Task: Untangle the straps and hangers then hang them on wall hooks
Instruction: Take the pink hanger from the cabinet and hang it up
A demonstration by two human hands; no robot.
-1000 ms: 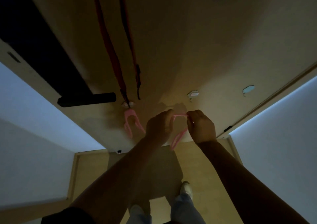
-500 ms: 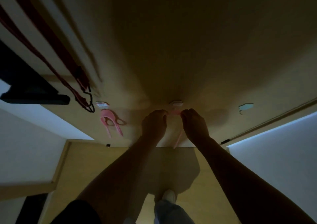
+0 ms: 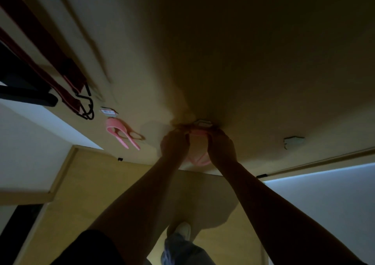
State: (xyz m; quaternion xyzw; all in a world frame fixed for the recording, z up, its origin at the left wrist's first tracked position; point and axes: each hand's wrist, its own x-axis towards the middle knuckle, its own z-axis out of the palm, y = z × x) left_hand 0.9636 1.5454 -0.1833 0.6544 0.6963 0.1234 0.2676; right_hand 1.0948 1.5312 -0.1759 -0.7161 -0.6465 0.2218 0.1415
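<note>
My left hand and my right hand both grip the top of a pink hanger, held against the tan wall just under a white wall hook. The hanger's lower arms show between my wrists. A second pink hanger hangs to the left, below another white hook. Further left, dark red straps with black metal clips hang down the wall.
A third white hook sits bare on the wall to the right. A black bar juts from the left. White panels flank both sides. My shoe stands on the wooden floor below.
Both hands have lifted the pink hanger up the wall to the middle hook. The view has swung, so the straps and the hung hanger now sit further left.
</note>
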